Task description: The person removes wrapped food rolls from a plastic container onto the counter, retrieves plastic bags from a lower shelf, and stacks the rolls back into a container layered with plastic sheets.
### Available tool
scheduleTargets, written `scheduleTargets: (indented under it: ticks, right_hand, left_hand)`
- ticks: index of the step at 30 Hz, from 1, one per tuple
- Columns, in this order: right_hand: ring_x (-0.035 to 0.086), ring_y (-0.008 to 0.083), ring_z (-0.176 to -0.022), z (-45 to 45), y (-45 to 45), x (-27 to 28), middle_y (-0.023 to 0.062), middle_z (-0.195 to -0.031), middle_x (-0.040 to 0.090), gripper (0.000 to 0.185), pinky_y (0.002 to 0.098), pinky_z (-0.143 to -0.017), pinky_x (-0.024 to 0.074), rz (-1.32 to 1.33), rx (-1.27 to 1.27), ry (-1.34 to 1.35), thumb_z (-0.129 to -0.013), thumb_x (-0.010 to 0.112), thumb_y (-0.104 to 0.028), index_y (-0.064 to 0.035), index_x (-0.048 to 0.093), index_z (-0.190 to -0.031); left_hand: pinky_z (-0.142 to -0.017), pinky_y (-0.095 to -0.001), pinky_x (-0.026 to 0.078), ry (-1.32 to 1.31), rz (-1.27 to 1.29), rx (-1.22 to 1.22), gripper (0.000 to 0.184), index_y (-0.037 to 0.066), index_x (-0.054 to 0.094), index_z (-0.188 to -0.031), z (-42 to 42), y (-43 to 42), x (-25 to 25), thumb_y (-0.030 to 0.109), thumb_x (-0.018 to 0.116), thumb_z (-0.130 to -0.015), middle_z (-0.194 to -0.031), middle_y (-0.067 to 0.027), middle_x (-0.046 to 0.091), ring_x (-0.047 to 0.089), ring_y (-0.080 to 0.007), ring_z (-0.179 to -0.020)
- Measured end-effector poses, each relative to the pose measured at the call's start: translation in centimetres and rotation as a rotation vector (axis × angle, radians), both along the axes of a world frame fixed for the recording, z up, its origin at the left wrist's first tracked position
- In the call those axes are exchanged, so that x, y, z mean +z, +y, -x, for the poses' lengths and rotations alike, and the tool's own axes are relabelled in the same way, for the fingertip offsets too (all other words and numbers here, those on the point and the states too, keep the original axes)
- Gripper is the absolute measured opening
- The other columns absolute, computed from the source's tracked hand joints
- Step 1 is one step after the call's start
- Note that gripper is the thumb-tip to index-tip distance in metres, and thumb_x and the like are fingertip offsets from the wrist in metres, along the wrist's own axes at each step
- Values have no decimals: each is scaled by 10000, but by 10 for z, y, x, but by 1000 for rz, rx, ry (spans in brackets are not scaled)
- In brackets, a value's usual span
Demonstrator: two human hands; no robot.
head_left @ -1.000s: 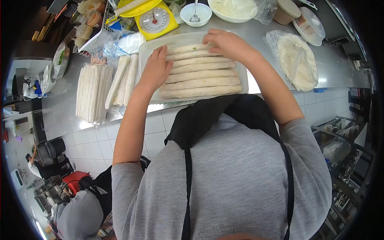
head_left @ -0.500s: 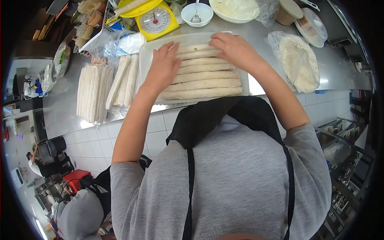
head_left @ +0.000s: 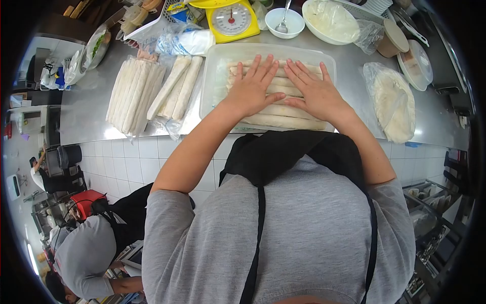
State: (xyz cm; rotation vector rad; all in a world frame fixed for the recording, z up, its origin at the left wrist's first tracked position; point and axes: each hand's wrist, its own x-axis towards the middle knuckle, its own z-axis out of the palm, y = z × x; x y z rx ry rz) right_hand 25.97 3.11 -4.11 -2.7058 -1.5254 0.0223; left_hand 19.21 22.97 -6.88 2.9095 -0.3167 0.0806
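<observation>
Long pale dough-wrapped rolls (head_left: 283, 121) lie side by side in a translucent plastic tray (head_left: 212, 81) in front of me. My left hand (head_left: 253, 88) rests flat across them with its fingers spread. Beside it, my right hand (head_left: 316, 93) also lies flat on the rolls, fingers stretched out, the two thumbs nearly meeting. Both hands cover the middle of the row. To the left of the tray, a plastic-wrapped bundle of similar rolls (head_left: 132, 96) sits beside a few looser rolls (head_left: 177, 91) on plastic.
Behind the tray stand a yellow scale (head_left: 233, 21), a white bowl (head_left: 276, 33) with a spoon and a larger white bowl (head_left: 331, 39). A plastic bag (head_left: 392, 101) of pale, flat, round sheets lies right. A co-worker (head_left: 91, 248) bends at lower left.
Both hands have come closer together and now lie flat over the middle of the rolls, rather than at their far ends. The camera view has shifted, and the co-worker shows more.
</observation>
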Motion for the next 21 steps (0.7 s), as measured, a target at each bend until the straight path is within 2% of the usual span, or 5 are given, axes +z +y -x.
scheduleTargets:
  ticks: [5, 9, 15, 18, 21]
  right_hand:
    - [226, 207, -1367, 1, 3, -3, 58, -1486, 233, 723, 559, -1084, 133, 56, -45, 56, -857, 477, -521, -120, 261, -1419]
    - [300, 229, -1331, 7, -3, 11, 63, -1462, 284, 643, 553, -1080, 161, -186, -53, 44, -850, 539, -454, -152, 341, -1383]
    - [433, 258, -1211, 2, -10, 6, 86, -1319, 437, 432, 488, -1030, 302, -672, -191, 226, -846, 608, -312, -122, 519, -1224]
    - [494, 247, -1125, 0, -13, 5, 94, -1239, 483, 382, 394, -920, 422, -882, -276, 383, -840, 626, -253, -109, 548, -1185]
    - [540, 211, -1013, 0, -14, 2, 83, -1160, 517, 349, 316, -814, 468, -961, -257, 390, -833, 637, -210, -95, 561, -1154]
  left_hand:
    - [-1061, -526, 223, -101, 55, -78, 629, 84, 360, -1358, -2, 7, 13, 470, 493, -879, -1438, -128, 305, 267, -321, -1332]
    - [-861, -384, 457, -358, 478, 391, 259, 29, 575, -1005, -16, 65, 53, 203, 609, -816, -1055, -134, 597, 560, -319, -1000]
    - [-746, -414, 496, -427, -55, 345, 132, 38, 586, -874, -47, 167, -19, 159, 556, -830, -889, -145, 611, 605, -325, -889]
    - [-726, -436, 497, -91, -277, 368, 162, 61, 617, -880, -57, 180, -25, 165, 497, -852, -919, -159, 629, 618, -347, -829]
    - [-717, -433, 490, -162, -90, 477, 149, 62, 618, -887, -56, 175, -9, 153, 508, -843, -902, -166, 637, 616, -343, -832]
